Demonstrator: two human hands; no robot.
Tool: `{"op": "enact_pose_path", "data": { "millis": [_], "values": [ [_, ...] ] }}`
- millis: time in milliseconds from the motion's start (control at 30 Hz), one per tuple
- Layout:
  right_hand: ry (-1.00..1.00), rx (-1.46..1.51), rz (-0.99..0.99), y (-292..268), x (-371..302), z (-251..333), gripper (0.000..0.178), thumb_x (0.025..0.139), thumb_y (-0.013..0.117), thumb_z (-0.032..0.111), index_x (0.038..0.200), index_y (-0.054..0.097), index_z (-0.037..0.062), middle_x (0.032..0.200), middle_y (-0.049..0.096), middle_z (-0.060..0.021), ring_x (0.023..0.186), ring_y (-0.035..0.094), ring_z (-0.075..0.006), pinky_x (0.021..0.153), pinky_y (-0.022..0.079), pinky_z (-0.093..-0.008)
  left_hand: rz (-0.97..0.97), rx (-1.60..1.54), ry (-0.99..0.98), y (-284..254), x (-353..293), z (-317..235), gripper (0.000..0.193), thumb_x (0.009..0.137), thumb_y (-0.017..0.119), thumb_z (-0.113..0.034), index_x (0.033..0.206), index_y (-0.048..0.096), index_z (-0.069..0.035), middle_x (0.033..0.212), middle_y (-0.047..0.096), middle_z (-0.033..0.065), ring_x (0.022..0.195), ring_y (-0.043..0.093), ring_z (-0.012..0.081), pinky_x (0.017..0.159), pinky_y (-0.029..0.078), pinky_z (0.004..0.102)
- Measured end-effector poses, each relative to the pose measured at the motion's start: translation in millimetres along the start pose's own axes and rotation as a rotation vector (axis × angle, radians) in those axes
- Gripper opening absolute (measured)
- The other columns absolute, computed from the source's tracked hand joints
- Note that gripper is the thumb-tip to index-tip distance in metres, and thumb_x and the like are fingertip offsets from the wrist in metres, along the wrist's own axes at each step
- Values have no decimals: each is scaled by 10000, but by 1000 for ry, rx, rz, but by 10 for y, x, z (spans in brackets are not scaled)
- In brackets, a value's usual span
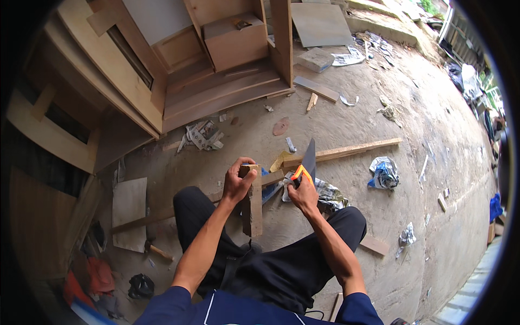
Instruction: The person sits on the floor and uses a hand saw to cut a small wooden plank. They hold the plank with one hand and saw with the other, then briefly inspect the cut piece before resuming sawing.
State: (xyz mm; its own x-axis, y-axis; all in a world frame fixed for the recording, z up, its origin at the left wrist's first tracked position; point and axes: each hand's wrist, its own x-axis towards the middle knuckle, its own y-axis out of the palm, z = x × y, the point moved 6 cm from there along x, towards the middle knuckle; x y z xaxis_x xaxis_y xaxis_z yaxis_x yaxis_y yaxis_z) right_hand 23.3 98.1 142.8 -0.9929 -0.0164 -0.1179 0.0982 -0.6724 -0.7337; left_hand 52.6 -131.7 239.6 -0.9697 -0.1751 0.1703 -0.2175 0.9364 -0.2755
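My left hand (236, 183) is wrapped round the upper end of a short wooden block (251, 208), held between my knees with its lower end toward me. A handsaw (309, 158) is in my right hand (304, 195); the fingers close round its orange and black handle. The saw's dark blade points up and away, apart from the block. A long wooden batten (357, 149) lies on the ground beyond the saw. Another long strip of wood (157, 218) runs under my left leg toward the middle, partly hidden by my legs and the block.
A wooden cabinet (227, 97) stands open at the far left. A hammer (160, 252) and a pale board (130, 208) lie left of my knee. Crumpled newspaper (383, 172), wood offcuts (374, 245) and a grey block (316, 59) are scattered over the concrete floor. A black plastic bag (141, 286) sits at the lower left.
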Motion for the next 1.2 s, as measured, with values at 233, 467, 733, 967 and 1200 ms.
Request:
{"op": "enact_pose_path", "data": {
  "millis": [233, 467, 733, 967, 1200],
  "values": [
    [9, 169, 145, 275, 185, 125, 505, 808, 625, 324, 1165, 544, -23, 1012, 654, -251, 978, 643, -391, 837, 492, -465, -89, -143, -261, 70, -26, 836, 224, 919, 568, -265, 1002, 602, -59, 832, 616, 44, 753, 635, 126, 583, 538, 309],
    [30, 364, 367, 974, 406, 177, 471, 769, 686, 305, 1057, 562, -47, 900, 654, -165, 814, 637, -261, 731, 496, -381, -381, -352, -520, -235, -597, 1248, 295, 955, 591, -370, 896, 564, -83, 837, 612, 27, 739, 670, 139, 508, 583, 335],
    [-309, 85, 348, 1288, 219, 930, 389, 839, 626, 259, 1023, 487, -54, 877, 614, -301, 844, 614, -472, 736, 473, -492, -708, -504, -647, -931, -1283, 1433, 277, 945, 613, -368, 881, 596, -99, 806, 606, 5, 673, 592, 120, 536, 577, 343],
    [-469, 298, 582, 1417, -343, 1428, 468, 860, 661, 309, 1111, 483, -44, 922, 620, -269, 844, 640, -390, 732, 488, -441, -849, -721, -672, -1063, -1415, 1599, 488, 945, 501, -571, 925, 518, -84, 807, 626, 84, 669, 627, 170, 586, 548, 335],
    [-600, 215, 518, 1552, -735, 1402, 312, 899, 644, 239, 1063, 492, 21, 777, 612, -254, 731, 625, -449, 626, 472, -457, -870, -648, -690, -1151, -1678, 1888, 517, 858, 683, -513, 1027, 569, -38, 896, 618, 38, 798, 606, 137, 735, 507, 290]
  ]
}}
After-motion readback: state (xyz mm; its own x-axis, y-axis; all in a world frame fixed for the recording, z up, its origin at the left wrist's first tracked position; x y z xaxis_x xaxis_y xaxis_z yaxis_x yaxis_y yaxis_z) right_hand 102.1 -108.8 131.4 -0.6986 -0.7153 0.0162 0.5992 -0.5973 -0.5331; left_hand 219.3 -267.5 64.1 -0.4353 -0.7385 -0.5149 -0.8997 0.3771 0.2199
